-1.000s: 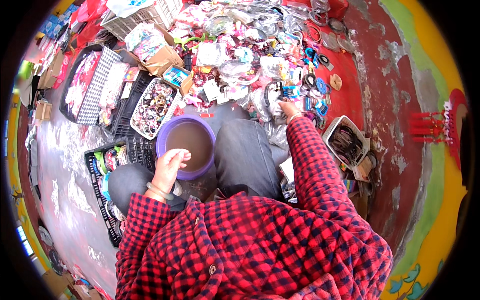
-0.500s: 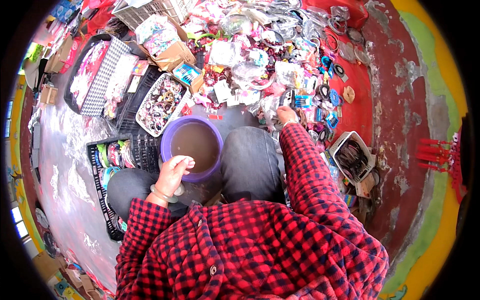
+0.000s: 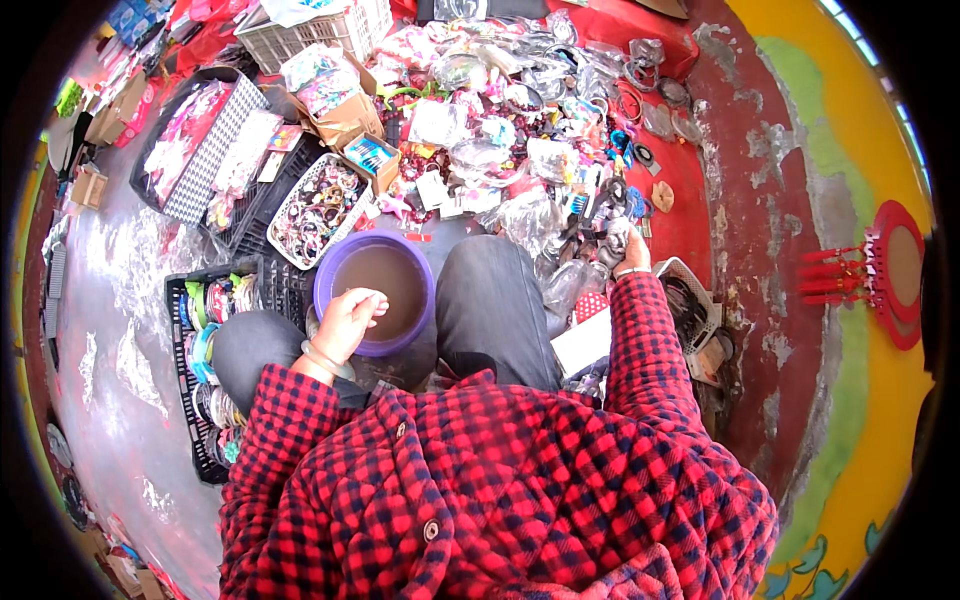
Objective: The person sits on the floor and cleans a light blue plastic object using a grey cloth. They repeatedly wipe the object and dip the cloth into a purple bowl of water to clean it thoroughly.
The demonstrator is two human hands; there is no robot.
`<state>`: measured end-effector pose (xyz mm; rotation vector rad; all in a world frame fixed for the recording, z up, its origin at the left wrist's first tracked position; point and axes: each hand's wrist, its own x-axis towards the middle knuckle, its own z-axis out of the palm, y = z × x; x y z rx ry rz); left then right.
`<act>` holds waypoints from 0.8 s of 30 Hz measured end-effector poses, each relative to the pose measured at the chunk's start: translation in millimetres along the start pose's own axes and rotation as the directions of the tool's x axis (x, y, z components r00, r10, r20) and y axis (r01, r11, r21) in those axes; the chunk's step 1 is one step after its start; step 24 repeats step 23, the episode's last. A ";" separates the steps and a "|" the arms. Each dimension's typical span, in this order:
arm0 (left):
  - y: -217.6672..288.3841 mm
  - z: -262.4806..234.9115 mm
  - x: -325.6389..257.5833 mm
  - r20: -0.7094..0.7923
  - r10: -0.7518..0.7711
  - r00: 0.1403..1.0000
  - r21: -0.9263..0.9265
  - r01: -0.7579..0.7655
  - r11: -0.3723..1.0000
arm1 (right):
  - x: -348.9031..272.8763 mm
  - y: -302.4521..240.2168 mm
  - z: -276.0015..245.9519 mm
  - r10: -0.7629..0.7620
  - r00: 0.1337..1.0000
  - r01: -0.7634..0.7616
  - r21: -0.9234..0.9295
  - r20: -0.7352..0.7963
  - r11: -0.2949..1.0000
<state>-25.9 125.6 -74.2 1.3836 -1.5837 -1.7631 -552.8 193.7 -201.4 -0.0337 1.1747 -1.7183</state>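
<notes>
My left hand is closed, its fingers curled together over the near rim of a purple bucket of murky brown water. Whatever its fingertips hold, if anything, is too small to tell. Out to the right, my right hand is closed on a small greyish item that looks wrapped in clear plastic, at the right edge of a big heap of hair accessories. Beside that forearm lie a crumpled clear plastic bag, a red polka-dot piece and a white card.
Behind the right wrist stands a white basket of dark bands. A white basket of small hair ties is beyond the bucket. Black crates hold headbands at left. A cardboard box and a grey crate stand farther back.
My right hand has moved right and nearer, from the middle of the heap to its right edge, with a greyish item now in it. The left hand stays over the bucket rim.
</notes>
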 end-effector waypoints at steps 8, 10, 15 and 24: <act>-6.2 -8.5 -12.9 0.006 0.075 0.997 0.028 -0.075 0.997 | -73.1 -41.3 35.6 -0.113 0.988 0.079 0.289 0.102 0.954; -7.5 -9.7 -12.6 0.016 0.081 0.997 0.039 -0.082 0.996 | -80.6 -45.9 32.0 -0.136 0.953 0.044 0.320 0.269 0.946; -8.7 -6.8 -11.3 0.015 0.102 0.995 0.061 -0.103 0.993 | -98.9 -49.3 42.9 -0.138 0.987 0.111 0.280 0.079 0.954; -14.8 -6.6 -9.6 0.011 0.103 0.995 0.077 -0.103 0.992 | -77.8 -31.3 32.8 0.009 0.987 -0.003 0.040 -0.159 0.999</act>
